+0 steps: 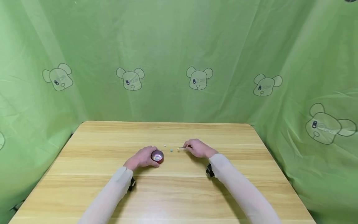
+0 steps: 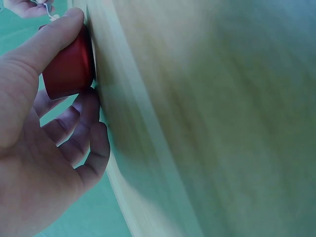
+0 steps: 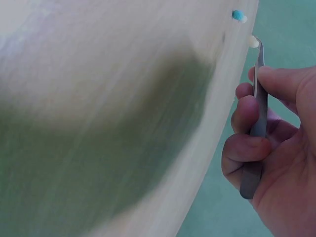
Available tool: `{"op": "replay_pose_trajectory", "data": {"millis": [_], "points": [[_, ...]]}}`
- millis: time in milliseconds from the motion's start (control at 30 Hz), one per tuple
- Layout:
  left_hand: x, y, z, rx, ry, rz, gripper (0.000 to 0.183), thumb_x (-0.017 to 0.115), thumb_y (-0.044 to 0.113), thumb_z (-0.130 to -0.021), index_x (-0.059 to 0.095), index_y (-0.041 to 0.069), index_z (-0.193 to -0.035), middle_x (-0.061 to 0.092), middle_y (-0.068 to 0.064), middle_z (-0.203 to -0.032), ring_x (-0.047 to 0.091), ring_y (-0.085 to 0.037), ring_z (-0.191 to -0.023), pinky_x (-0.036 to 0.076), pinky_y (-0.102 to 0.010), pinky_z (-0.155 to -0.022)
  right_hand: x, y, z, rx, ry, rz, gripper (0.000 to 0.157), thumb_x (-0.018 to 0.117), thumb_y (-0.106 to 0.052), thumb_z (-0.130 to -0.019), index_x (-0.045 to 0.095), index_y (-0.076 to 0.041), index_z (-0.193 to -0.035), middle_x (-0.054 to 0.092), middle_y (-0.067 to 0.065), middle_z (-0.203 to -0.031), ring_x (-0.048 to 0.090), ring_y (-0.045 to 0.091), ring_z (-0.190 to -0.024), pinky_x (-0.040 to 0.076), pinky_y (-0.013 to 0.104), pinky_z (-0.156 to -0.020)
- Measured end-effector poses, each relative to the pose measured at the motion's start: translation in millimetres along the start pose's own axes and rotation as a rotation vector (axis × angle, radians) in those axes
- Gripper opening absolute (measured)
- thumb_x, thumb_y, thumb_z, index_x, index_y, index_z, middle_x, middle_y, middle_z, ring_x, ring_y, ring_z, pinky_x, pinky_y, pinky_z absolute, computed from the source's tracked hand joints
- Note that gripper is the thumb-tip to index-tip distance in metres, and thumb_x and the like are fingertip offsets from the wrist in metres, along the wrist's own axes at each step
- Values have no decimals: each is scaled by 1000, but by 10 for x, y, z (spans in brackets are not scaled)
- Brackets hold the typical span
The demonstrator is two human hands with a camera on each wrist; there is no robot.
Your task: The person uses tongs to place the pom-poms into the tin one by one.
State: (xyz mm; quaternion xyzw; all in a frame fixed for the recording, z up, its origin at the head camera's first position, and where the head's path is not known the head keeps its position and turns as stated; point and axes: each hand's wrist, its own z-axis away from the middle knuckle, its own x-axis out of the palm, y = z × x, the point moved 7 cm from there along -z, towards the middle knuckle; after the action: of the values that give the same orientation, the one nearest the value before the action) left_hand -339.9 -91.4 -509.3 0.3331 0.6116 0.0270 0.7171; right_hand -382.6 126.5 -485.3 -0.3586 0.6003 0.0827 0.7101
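My left hand (image 1: 144,157) grips a small round red cup (image 2: 69,66) that stands on the table, thumb on the near side and fingers round the far side. Inside the cup lie several pale, coloured small pieces (image 1: 157,157). To the right, my right hand (image 1: 199,148) pinches metal tweezers (image 3: 259,94) between thumb and fingers. At the tweezers' tips is a small pale yellow bead (image 3: 254,41), held just above the tabletop. Between the hands, a blue bead (image 1: 171,150) and a white bead (image 1: 165,145) lie on the wood.
The wooden table (image 1: 179,193) extends round both arms. A green curtain (image 1: 165,40) printed with bear heads hangs behind it and at both sides. Dark wrist devices sit under both sleeves (image 1: 237,183).
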Motion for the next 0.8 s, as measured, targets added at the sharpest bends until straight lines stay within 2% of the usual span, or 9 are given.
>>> {"op": "replay_pose_trajectory", "data": {"millis": [267, 500, 800], "points": [[7, -1, 0, 0, 5, -3, 57, 85, 35, -68, 58, 13, -112, 58, 0, -101, 55, -19, -94, 44, -40, -86, -12, -123, 51, -61, 6, 30, 16, 55, -10, -95, 66, -11, -107, 63, 0, -98, 56, 14, -89, 46, 35, -81], [-4, 6, 3, -12, 8, -7, 57, 85, 34, -68, 58, 13, -113, 58, -1, -102, 55, -19, -94, 44, -39, -86, -26, -280, 100, -126, 8, 47, 17, 53, -11, -96, 66, -10, -108, 61, -2, -94, 54, 12, -83, 46, 32, -76], [-6, 13, 2, -6, 4, -15, 57, 85, 35, -67, 58, 13, -113, 58, -1, -100, 55, -19, -93, 44, -39, -86, 19, -465, 88, -174, 1, 52, 17, 54, -12, -96, 66, -10, -109, 61, -2, -95, 56, 11, -85, 47, 31, -78]]}}
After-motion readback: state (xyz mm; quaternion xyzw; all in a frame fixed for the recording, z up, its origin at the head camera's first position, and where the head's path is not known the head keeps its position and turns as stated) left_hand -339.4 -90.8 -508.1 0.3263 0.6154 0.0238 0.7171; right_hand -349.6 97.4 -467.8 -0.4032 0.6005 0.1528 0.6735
